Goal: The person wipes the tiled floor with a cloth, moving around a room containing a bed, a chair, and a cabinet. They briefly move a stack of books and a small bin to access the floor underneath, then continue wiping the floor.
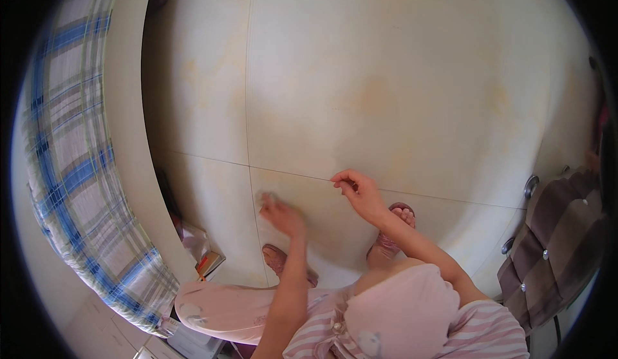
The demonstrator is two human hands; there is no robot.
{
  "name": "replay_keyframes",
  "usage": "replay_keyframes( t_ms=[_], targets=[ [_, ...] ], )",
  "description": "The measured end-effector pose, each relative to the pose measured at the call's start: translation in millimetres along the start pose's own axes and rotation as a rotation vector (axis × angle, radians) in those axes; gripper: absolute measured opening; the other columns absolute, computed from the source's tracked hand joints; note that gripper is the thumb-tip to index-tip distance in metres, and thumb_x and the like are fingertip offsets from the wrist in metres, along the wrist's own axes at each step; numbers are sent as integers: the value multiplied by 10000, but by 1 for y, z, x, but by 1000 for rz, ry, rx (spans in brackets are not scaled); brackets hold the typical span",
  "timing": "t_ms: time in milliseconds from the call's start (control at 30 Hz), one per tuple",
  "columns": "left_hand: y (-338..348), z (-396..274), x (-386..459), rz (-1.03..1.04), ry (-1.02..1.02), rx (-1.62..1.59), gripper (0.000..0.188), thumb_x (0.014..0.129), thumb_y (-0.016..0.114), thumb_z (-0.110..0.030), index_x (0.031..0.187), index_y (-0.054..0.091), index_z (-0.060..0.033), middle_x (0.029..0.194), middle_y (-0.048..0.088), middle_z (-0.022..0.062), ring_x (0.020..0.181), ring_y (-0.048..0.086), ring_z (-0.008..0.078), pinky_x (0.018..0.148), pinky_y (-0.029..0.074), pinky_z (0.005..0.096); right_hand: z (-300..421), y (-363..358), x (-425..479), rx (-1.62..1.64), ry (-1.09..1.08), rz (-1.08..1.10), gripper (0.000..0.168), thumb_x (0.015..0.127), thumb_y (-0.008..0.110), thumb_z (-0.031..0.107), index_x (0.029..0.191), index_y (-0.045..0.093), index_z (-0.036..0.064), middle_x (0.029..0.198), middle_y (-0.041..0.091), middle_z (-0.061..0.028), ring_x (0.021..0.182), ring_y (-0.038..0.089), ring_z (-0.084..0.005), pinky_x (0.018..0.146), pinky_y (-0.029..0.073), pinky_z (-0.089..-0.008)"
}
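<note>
My left hand (286,218) hangs over the tiled floor (309,93), blurred by motion, with its fingers bent. A pale smear shows at its fingertips, too blurred to tell whether it is a held thing. Held above the floor near a tile joint, my right hand (361,196) has its thumb and forefinger pinched together and the other fingers curled. Nothing can be made out between them. Below the hands are my feet in sandals, the left sandal (274,257) partly behind my left forearm and the right sandal (401,208) beside my right wrist.
On the left runs a bed or bench with a plaid cloth (77,166) in blue, grey and white. Books or papers (210,264) lie on the floor by its lower edge. A tufted brown upholstered piece (555,243) with shiny studs stands at the right.
</note>
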State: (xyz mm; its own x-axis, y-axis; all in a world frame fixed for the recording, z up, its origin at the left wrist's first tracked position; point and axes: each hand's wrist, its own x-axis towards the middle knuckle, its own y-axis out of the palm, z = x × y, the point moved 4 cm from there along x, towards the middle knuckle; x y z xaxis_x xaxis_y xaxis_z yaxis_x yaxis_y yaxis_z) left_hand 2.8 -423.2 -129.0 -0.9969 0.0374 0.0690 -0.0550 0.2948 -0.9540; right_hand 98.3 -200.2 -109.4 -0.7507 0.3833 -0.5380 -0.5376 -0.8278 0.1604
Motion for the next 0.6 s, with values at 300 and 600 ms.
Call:
replay_keyframes(
  t_ms=[300,600],
  targets=[
    [84,-294,82,406,344,-349,454,842,527,-64,1294,479,-48,1148,456,199,1033,493,339,895,412,390,10,-54,1,179,-73,-310,136,883,508,15,957,621,21,820,641,-20,679,550,-72,635,461,-231],
    [-22,-320,196,429,1064,-150,300,852,571,-22,1143,586,-97,1024,495,127,858,549,279,759,468,358,52,-65,39,-127,-301,-281,125,871,523,1,946,618,29,816,635,-38,681,558,-108,642,459,-247]
  ],
)
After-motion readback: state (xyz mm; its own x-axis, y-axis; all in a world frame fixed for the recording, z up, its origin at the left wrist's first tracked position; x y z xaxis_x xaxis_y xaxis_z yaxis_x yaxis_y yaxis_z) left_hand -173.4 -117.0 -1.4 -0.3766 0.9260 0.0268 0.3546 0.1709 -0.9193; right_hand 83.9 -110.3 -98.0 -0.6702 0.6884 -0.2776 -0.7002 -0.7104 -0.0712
